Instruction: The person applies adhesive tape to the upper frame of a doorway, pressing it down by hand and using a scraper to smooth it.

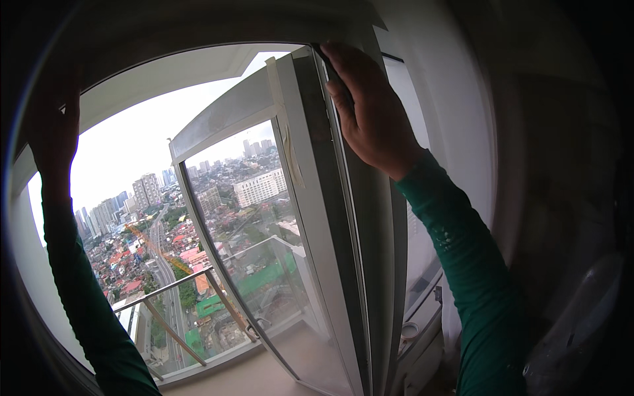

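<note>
My right hand (373,112) is raised to the upper corner of a grey door frame (380,218). Its fingers and thumb close in against the frame's edge, beside a narrow dark strip; whether they grip that strip cannot be made out. High on the left, my left hand (56,132) reaches to the dark upper part of the frame, its fingers lost in shadow. Between my arms, a glazed door (244,198) with a grey frame stands swung outward. Tape hangs loosely near its upper corner, and a handle (254,327) sits low on its far side.
Beyond the opening is a balcony with a metal railing (175,284) and a pale floor (238,379); a city lies far below. To the right are a pale wall (456,112), a small round container (409,330) on a ledge, and clear plastic sheeting (574,323).
</note>
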### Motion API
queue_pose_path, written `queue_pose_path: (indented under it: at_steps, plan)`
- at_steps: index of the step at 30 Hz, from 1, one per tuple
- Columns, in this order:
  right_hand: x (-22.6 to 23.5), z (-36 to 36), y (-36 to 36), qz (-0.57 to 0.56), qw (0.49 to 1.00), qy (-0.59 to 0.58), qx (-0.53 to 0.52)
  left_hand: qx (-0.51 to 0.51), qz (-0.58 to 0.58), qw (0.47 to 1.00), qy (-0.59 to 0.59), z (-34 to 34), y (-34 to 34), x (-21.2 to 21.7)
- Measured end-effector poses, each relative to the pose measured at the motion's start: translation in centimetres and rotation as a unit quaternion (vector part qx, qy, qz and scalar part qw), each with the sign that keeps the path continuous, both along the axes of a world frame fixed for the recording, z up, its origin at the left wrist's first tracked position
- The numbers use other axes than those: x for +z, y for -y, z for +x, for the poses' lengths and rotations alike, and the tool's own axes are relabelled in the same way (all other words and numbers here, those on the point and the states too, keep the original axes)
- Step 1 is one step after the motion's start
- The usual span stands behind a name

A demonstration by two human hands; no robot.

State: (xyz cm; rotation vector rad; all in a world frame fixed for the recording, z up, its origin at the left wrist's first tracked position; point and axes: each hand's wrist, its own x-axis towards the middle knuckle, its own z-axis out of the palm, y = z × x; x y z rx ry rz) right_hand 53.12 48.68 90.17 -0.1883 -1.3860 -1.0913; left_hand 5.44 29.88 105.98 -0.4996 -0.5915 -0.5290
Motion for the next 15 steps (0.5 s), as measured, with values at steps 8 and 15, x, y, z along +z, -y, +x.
queue_pose_path:
  at_steps: [8, 15]
  plan:
    - [5.7, -8.4, -3.5, 0.004, 0.996, -0.092, -0.012, -0.097, -0.013, 0.985, 0.145, 1.7, -2.9, -3.4]
    - [5.5, -13.5, 0.6, -0.008, 0.997, -0.078, 0.009, -0.140, -0.115, 0.978, 0.105, -2.8, -3.9, -2.9]
